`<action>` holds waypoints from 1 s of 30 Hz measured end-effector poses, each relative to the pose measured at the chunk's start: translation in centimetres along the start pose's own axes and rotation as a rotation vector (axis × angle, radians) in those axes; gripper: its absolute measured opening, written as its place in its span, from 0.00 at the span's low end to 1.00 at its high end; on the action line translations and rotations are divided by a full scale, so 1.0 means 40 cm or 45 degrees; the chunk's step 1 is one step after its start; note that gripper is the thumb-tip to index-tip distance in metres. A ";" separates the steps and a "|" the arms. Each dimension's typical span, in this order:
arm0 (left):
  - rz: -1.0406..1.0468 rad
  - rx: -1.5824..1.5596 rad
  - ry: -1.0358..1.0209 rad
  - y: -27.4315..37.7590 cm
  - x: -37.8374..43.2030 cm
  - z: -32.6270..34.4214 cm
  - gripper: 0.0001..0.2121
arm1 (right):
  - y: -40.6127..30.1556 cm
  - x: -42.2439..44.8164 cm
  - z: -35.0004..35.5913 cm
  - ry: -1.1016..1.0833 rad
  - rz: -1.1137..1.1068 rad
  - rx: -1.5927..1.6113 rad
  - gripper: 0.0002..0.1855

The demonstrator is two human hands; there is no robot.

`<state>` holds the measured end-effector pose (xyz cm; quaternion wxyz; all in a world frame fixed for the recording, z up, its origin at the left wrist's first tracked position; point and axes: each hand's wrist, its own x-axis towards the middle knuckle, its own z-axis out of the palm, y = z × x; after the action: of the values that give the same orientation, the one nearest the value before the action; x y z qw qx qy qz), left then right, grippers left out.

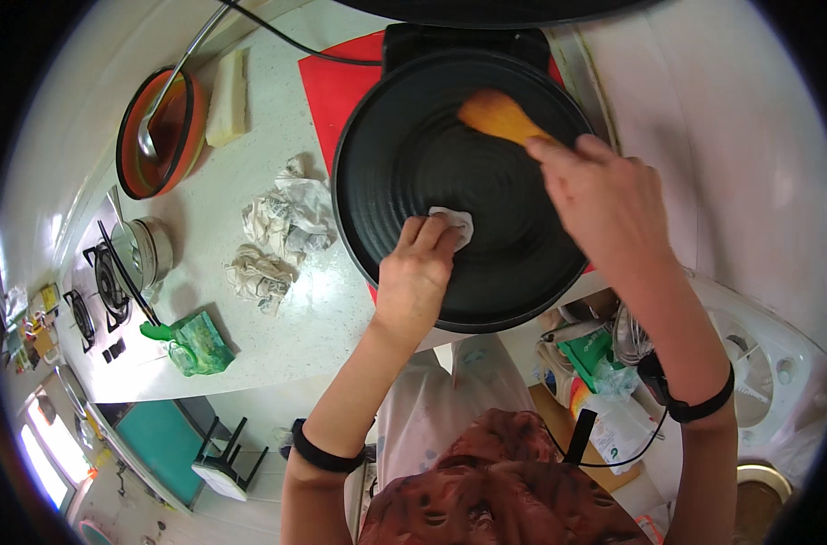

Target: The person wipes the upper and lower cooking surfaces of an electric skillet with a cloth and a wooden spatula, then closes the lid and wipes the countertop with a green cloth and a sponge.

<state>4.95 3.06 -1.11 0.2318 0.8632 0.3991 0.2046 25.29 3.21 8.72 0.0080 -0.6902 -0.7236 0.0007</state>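
A round black electric griddle [515,272] lies before me, its dark surface marked with circular streaks. My left hand [420,262] pinches a folded white paper towel [459,228] against the griddle, left of its middle. In my right hand [600,184] is the handle of a wooden spatula [498,116], whose broad blade is over the far part of the griddle. Crumpled, soiled paper towels [270,218] lie on the white counter to the left of the griddle.
Far left on the counter [304,347] stand an orange bowl [199,129] with a metal ladle [147,139], a pale block [228,102], a pot [158,252] with dark chopsticks [124,269] and a green packet [205,344]. The raised black lid [495,10] is beyond the griddle; a wall [726,136] stands right.
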 end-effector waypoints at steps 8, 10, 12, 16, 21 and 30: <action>-0.022 -0.016 -0.014 -0.007 -0.001 0.004 0.13 | -0.004 0.015 -0.005 -0.072 -0.143 -0.150 0.15; -0.036 -0.032 -0.021 -0.010 0.000 0.008 0.13 | -0.024 -0.003 -0.004 -0.115 -0.186 -0.150 0.15; -0.039 -0.048 -0.023 -0.014 0.000 0.006 0.13 | -0.056 -0.008 0.002 -0.067 -0.261 -0.066 0.16; -0.011 -0.032 -0.017 -0.015 0.002 0.003 0.13 | -0.009 0.008 -0.005 -0.064 -0.029 -0.123 0.17; -0.021 -0.050 -0.017 -0.012 0.004 0.002 0.13 | -0.084 -0.012 0.011 0.002 -0.059 0.045 0.13; 0.072 0.004 -0.066 -0.029 -0.004 0.003 0.13 | -0.037 0.013 0.038 0.119 0.126 0.069 0.11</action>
<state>4.23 3.56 -1.91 0.2348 0.8795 0.3688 0.1881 23.78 3.67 7.22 0.0606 -0.7239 -0.6872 -0.0115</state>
